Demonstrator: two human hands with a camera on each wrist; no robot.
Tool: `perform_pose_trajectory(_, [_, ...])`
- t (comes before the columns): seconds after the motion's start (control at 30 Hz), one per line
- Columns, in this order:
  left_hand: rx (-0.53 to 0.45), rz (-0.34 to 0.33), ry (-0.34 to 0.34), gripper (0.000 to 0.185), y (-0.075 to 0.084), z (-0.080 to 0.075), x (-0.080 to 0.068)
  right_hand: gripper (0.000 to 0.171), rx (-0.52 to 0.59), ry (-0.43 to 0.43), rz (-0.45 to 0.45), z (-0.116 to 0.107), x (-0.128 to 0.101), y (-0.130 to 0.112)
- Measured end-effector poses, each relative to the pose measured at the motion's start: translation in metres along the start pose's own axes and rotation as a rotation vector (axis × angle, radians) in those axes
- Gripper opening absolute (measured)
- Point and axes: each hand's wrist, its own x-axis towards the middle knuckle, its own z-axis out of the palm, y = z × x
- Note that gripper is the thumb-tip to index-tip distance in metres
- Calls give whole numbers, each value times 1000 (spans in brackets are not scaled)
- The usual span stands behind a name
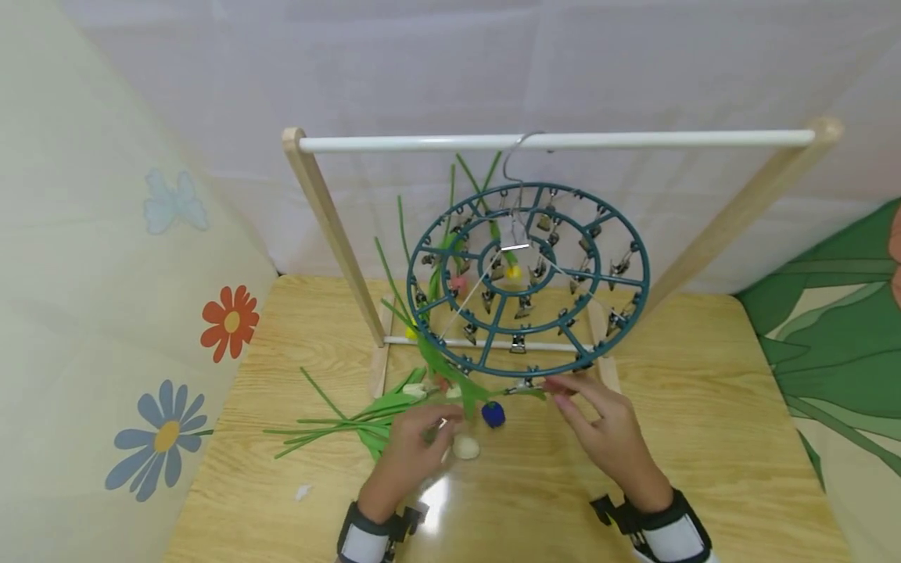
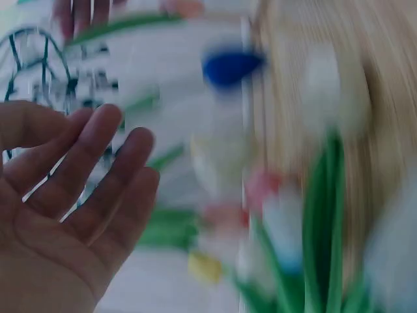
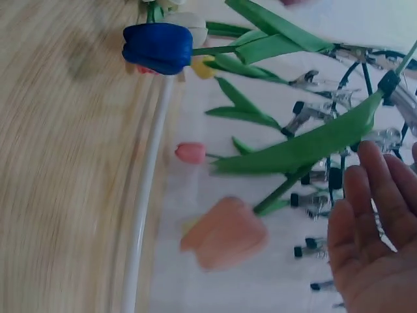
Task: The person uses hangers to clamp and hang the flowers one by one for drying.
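Hidden or unclear: the left-wrist view is heavily blurred; only the left hand (image 2: 65,215), palm up with fingers spread and empty, and a blue smear at 12 o'clock read clearly. From the head view, the left hand (image 1: 411,461) has its fingertips buried among leaves, so contact there cannot be told. The right wrist view cuts off the right hand (image 3: 374,248) at the lower corner; fingers straight, holding nothing.

Items, left to right (head view):
- Bundle of artificial tulips (image 1: 366,422) lying on the wooden table (image 1: 704,438), stems pointing to 9 o'clock.
- Cream tulip head (image 1: 466,447), just at 3 o'clock of the left hand.
- Blue tulip (image 1: 493,414), hanging head-down below the rim of the round clip hanger (image 1: 528,277), its leaves partly covering the rim at 7 o'clock.
- Right hand (image 1: 608,434), fingertips at the hanger's lower rim by a clip (image 1: 524,385); whether it pinches cannot be told.
- Wooden rack (image 1: 331,227) with white rail, carrying the hanger's hook.

Only the right-wrist view shows: blue tulip (image 3: 158,47), pink tulip (image 3: 191,152), peach tulip (image 3: 225,235), metal clips (image 3: 306,117).
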Motion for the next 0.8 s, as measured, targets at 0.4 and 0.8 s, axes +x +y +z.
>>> perform_pose_trajectory(0.4, [554,-274,-97,49,-49,-80,-39,53,-386,70,85,-29,-23,31])
perform_pose_trajectory(0.8, [816,-209,-116,28,-74,-79,-54,54,-600,-13,4,-54,-42,64])
